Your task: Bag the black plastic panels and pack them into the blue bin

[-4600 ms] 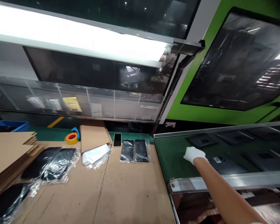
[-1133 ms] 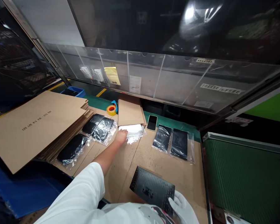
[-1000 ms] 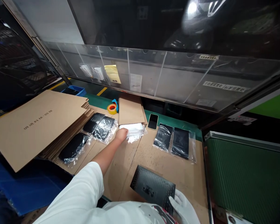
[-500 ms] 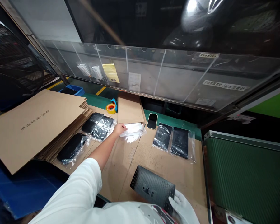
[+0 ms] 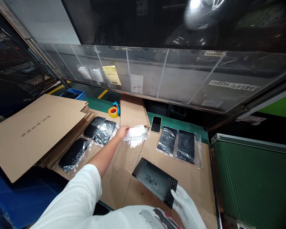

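My left hand (image 5: 122, 131), bare, reaches across the bench with its fingers pinched at the left edge of a small pile of clear plastic bags (image 5: 136, 133). In a white glove, my right hand (image 5: 181, 197) grips the right end of a black perforated panel (image 5: 153, 179), which is held tilted above the cardboard-covered bench top (image 5: 119, 171). Rows of small holes run along both ends of the panel, and a few larger marks sit in its middle. How many bags my left fingers have caught cannot be seen.
Bagged black parts lie at left (image 5: 105, 132) and right (image 5: 185, 146). A phone (image 5: 156, 124), a tape roll (image 5: 112, 111) and flat cardboard (image 5: 132, 111) are at the back. Stacked cardboard sheets (image 5: 38, 127) stand left; a green ribbed surface (image 5: 250, 181) is right.
The panel has risen slightly and tilted so its face shows more, with my right hand moving along. My left hand stays at the plastic bags, almost still.
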`<control>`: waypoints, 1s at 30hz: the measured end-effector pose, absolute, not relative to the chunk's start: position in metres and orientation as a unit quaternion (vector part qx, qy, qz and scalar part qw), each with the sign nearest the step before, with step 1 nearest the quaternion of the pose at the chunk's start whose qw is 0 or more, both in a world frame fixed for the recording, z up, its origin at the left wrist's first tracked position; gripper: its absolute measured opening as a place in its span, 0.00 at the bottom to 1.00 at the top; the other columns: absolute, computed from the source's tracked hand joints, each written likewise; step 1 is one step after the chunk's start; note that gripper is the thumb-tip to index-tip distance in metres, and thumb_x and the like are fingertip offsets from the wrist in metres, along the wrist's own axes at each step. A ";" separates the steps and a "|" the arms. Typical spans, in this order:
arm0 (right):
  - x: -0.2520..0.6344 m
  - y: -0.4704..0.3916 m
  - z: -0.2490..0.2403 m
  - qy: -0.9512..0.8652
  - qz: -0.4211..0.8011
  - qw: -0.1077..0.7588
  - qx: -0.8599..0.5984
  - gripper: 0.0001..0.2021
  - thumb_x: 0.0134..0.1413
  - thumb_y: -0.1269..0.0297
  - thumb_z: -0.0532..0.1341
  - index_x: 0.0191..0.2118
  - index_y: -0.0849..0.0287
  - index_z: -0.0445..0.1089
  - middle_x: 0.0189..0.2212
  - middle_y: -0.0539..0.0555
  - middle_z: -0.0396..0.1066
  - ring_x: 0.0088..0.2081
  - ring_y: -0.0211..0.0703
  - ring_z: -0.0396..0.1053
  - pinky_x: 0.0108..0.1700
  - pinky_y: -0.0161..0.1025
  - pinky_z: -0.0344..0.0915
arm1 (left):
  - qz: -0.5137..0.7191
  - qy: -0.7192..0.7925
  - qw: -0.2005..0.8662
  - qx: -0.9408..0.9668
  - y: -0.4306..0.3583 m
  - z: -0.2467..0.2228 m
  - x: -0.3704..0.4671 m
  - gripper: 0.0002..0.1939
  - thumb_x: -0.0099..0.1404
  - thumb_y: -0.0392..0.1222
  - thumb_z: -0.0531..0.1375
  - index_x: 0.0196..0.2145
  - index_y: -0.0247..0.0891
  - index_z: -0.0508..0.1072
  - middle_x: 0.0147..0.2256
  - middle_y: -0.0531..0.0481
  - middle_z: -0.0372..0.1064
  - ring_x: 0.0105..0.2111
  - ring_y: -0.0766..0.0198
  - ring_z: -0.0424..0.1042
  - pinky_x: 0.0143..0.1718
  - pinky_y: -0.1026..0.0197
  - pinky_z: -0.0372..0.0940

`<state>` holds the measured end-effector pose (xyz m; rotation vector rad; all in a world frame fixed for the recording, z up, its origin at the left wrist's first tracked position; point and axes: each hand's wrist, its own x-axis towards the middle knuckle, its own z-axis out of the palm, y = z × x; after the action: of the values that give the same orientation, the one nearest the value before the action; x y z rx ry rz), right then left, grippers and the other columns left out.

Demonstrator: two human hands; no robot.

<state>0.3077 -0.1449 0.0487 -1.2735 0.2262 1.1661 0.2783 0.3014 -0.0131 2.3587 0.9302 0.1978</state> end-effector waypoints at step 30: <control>0.391 0.016 0.012 0.036 0.531 0.685 -0.498 0.18 0.41 0.61 0.72 0.42 0.55 0.74 0.47 0.55 0.76 0.49 0.55 0.73 0.52 0.51 0.69 | 0.008 0.164 0.133 0.977 0.293 -0.026 0.267 0.20 0.64 0.28 0.54 0.52 0.38 0.73 0.44 0.41 0.76 0.46 0.53 0.73 0.52 0.51 0.62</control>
<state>0.3910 0.0157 0.0121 -1.1160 0.0799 1.1889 0.2670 0.2933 -0.0255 2.8339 0.4767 0.0227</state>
